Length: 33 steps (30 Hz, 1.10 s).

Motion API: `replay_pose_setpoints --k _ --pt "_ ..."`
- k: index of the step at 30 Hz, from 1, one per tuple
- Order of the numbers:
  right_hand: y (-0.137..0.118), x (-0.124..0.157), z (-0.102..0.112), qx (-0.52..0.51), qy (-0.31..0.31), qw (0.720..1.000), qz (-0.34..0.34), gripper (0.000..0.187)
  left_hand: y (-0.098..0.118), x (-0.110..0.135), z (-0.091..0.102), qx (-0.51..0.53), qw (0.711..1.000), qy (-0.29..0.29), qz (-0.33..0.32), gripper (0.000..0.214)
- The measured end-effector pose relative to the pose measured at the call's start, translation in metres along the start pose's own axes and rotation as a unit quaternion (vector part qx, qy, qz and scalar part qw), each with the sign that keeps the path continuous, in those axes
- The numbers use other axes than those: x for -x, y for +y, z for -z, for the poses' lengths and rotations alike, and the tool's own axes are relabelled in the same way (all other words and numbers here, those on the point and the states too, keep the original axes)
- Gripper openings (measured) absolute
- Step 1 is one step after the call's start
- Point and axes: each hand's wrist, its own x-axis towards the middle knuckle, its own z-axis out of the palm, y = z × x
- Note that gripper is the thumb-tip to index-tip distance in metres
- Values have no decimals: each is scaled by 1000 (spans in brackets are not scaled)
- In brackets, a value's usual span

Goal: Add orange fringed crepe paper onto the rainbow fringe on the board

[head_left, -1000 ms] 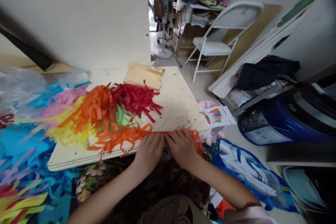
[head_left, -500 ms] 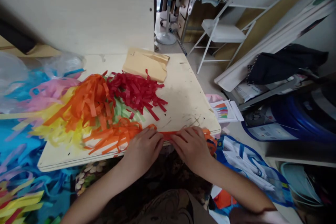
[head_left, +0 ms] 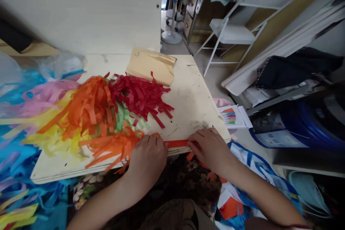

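Observation:
A bundle of orange paper strips (head_left: 176, 143) lies stretched along the near edge of a pale wooden board (head_left: 188, 97). My left hand (head_left: 148, 158) is closed on the bundle where it fans out into loose orange strips (head_left: 113, 145). My right hand (head_left: 208, 147) pinches the other end near the board's right corner. Between the two hands a short straight length of orange shows. Heaps of orange strips (head_left: 88, 106), red strips (head_left: 138, 95), green strips (head_left: 125, 115) and yellow strips (head_left: 56, 138) cover the board's left half.
A folded brown paper envelope (head_left: 151, 65) lies at the board's far edge. Blue and pink strips (head_left: 32, 93) and a plastic bag spill on the left. A white folding chair (head_left: 234, 32), a fan stand (head_left: 172, 36), leaning boards and blue bags (head_left: 291, 129) crowd the right side.
My hands have drawn apart along the orange bundle, the right one sliding toward the board's corner. The camera has tilted down and closer.

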Motion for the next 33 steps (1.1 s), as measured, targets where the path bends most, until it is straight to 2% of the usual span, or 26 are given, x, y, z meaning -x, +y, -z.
replay_pose_setpoints --k 8,14,16,19,24,28,33 --pt "-2 -9 7 33 -42 999 0 13 1 -7 5 -15 999 -34 -9 24" --pt "-2 -11 11 38 -53 997 29 12 0 -10 7 -12 995 -94 -12 25" --pt "-1 -14 13 42 -60 996 43 12 0 -11 8 -13 995 -98 -16 25" --pt "1 -21 16 65 -70 993 64 13 4 -11 11 -31 998 -58 -18 20" --pt "-1 -28 18 104 -62 989 83 9 17 -3 9 -66 995 52 -61 19" --pt "-12 -16 14 141 3 986 94 6 25 17 -3 -86 988 115 -62 28" --pt "-29 11 -7 217 124 966 60 14 29 39 -17 -42 990 127 -42 31"
